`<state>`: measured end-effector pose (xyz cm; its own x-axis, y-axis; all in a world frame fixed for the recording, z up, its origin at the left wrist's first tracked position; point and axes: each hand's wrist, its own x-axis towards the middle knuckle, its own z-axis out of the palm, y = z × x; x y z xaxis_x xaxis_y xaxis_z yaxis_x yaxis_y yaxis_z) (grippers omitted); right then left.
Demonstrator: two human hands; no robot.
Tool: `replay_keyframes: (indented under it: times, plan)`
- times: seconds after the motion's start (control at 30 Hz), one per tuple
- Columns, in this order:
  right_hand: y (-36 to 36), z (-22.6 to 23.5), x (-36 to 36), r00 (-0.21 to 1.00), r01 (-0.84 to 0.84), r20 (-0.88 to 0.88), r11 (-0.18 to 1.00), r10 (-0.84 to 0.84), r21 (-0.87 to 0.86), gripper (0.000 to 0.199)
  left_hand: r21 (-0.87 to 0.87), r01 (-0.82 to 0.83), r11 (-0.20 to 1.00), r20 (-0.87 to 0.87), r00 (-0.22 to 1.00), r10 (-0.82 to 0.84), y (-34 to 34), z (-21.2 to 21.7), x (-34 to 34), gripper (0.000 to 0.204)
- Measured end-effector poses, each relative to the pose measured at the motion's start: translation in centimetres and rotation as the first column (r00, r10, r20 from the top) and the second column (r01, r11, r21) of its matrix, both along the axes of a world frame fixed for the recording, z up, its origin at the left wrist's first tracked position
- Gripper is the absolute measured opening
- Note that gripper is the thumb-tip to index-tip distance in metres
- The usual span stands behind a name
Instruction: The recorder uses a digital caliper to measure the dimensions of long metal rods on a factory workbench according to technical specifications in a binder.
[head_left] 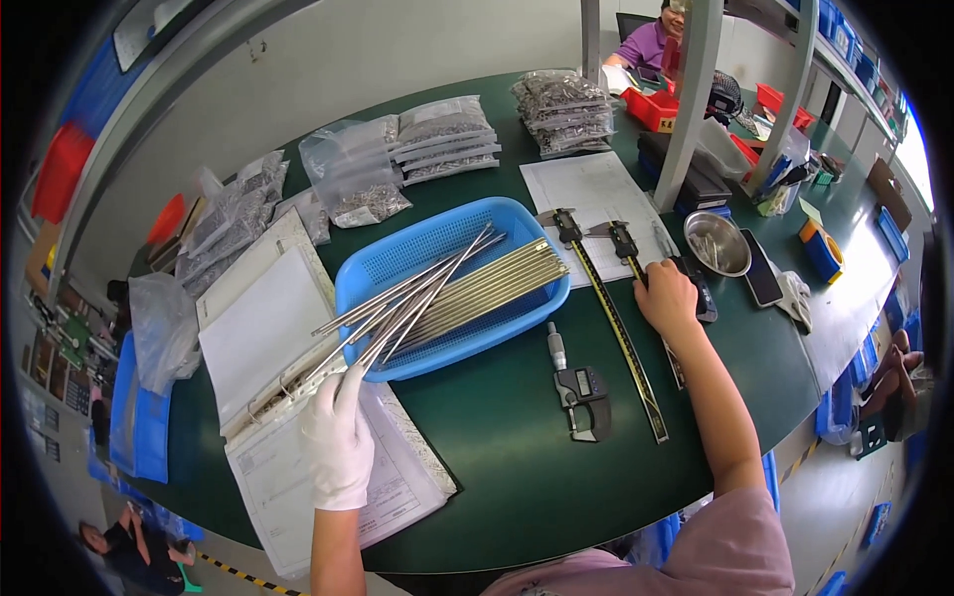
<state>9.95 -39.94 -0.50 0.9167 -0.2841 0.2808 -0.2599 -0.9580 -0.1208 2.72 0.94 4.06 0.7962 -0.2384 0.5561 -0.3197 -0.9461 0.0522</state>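
Observation:
My left hand point(340, 442), in a white glove, pinches the near ends of several thin metal rods point(422, 298) at the near left rim of a blue mesh basket point(452, 368). These loose rods lie crosswise over a neat row of brass-toned rods point(497, 293) in the basket. My bare right hand point(669, 298) is closed over a caliper point(623, 241) on the green table; its fingers partly hide the tool. Just left of it lies a second long caliper point(614, 323). A digital micrometer point(579, 392) rests between the basket and the calipers.
Open binders with papers point(268, 338) lie partly under the basket's left side. Bags of small metal parts point(442, 134) stand along the back. On the right are a metal bowl point(717, 243), a phone point(762, 268), a glove point(794, 298) and a shelf post point(689, 109). A co-worker point(646, 45) sits beyond.

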Motion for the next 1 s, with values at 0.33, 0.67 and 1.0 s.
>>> replay_keyframes:
  times: [0.33, 0.67, 1.0]
  plan:
    - [-0.7, -1.9, 0.4, 0.989, -0.027, 0.148, 0.996, 0.014, 0.086, 0.022, -0.02, -0.046, 0.999, 0.015, 0.999, 0.046, 0.1, -0.3, 0.6, 0.042]
    - [-0.5, 0.1, 0.3, 0.97, -0.095, 0.244, 0.898, -0.014, 0.429, 0.035, -0.057, 0.001, 0.998, 0.004, 1.0, 0.0, 0.3, 0.2, 0.4, 0.032]
    - [2.5, 8.1, -2.8, 0.793, -0.477, 0.583, 0.774, 0.175, 0.416, 0.015, -0.051, -0.075, 0.996, 0.151, 0.985, 0.082, 1.8, -0.7, 1.6, 0.031]
